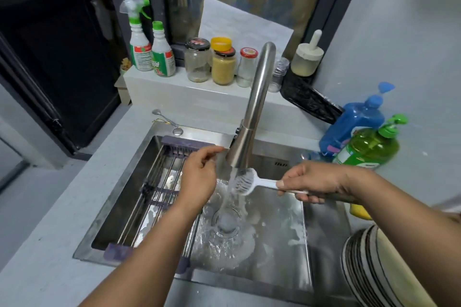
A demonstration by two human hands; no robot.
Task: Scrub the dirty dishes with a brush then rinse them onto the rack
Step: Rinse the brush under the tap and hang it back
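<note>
Water runs from the steel faucet (252,112) into the steel sink (277,252). My right hand (311,182) grips the handle of a white dish brush (245,182), whose bristle head sits in the stream. My left hand (199,174) hovers just left of the faucet head, fingers apart, holding nothing. A roll-up rack (154,197) of metal rods with purple ends spans the left part of the sink and is bare. A stack of striped plates (369,266) stands at the lower right edge of the counter.
A blue soap bottle (354,124) and a green one (369,147) stand right of the faucet. Spray bottles (149,47) and jars (222,62) line the ledge behind. A spoon (164,118) lies by the sink's back corner. Foam patches cling to the basin.
</note>
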